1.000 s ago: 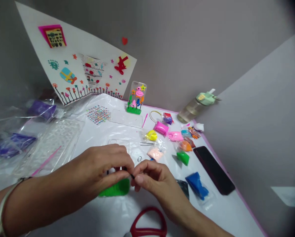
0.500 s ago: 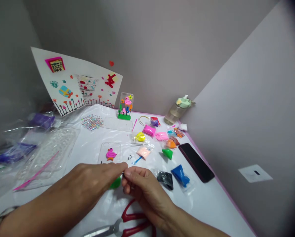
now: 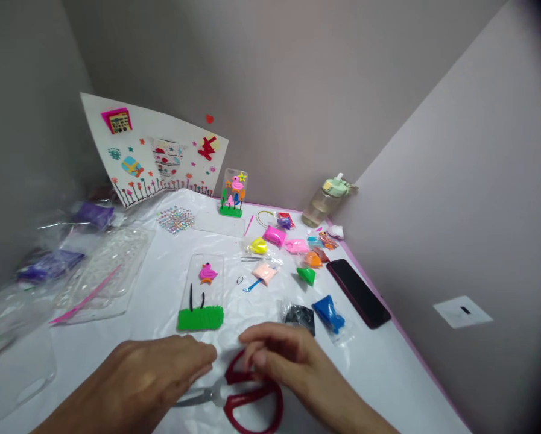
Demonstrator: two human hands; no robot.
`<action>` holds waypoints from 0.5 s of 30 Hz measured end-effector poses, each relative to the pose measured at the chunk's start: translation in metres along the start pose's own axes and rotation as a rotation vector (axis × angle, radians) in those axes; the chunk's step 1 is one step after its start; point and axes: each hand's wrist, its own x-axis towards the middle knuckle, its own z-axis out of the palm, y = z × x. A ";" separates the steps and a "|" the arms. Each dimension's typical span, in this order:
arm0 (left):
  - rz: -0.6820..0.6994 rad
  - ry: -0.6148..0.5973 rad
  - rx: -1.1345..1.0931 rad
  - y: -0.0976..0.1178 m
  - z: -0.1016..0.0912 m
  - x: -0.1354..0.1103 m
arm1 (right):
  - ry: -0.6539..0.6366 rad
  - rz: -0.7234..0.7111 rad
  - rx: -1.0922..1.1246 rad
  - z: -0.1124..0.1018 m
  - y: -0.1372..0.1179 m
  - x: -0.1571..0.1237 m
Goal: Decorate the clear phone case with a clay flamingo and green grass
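My left hand [image 3: 161, 367] is at the lower left, palm down, fingers stretched out together. Across a small gap my right hand [image 3: 288, 364] has its fingers curled inward and the thumb near them; whatever they may hold is hidden. Red-handled scissors [image 3: 253, 398] lie beneath and between my hands. Just beyond them is a clear phone case [image 3: 213, 295]. It bears a pink clay duck [image 3: 207, 273], two thin black clay stems [image 3: 191, 298] and a green clay strip [image 3: 201, 318] along its near end. A bag of black clay [image 3: 300, 318] sits just past my right hand.
Bagged blue clay [image 3: 328, 314], green clay [image 3: 306, 275] and a phone [image 3: 358, 293] are to the right. A bottle [image 3: 325, 202] and a decorated case [image 3: 233, 193] stand at the back. Plastic trays [image 3: 107, 268] and a pink tool [image 3: 87, 297] lie left.
My hands were together at the fingertips around a small dark bit; now they have separated and drawn nearer to me. The green strip and black stems on the case are uncovered.
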 end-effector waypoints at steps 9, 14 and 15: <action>-0.363 -0.224 -0.137 0.008 0.008 -0.002 | 0.248 -0.184 -1.353 -0.078 0.028 -0.005; -0.556 -0.172 -0.388 0.007 0.014 -0.002 | 0.270 -0.204 -1.136 -0.059 0.021 -0.007; -0.601 -0.154 -0.463 0.008 0.016 -0.003 | 0.244 -0.227 -1.038 -0.050 0.018 -0.008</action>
